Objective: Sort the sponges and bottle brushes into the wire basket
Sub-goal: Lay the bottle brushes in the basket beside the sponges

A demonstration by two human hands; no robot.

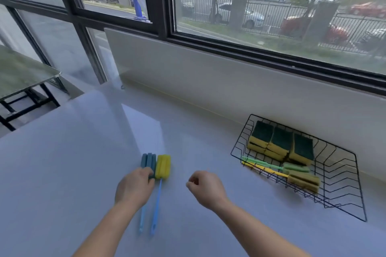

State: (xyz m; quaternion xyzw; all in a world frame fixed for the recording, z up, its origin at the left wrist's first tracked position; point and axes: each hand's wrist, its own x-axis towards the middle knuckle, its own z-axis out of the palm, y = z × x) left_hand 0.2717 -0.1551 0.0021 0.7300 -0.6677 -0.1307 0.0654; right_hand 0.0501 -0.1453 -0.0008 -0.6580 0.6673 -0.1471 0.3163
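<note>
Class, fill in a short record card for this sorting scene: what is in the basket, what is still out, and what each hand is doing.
basket contents: wire basket holds yellow-and-green sponges and two bottle brushes
still on counter: blue-headed brush and yellow-headed brush, side by side, blue handles towards the person
left hand: resting on the blue-headed brush
right hand: loosely curled, empty, above the counter

The white counter [83,162] lay bare to the left and between the two brushes and the wire basket [342,175], so a hand could cross there freely. Inside the basket, stacked sponges [282,142] filled the far left corner and two bottle brushes [292,171] lay along the near side (handles poking over the rim); its right half stood open. The wall [229,89] closed off the back.
</note>
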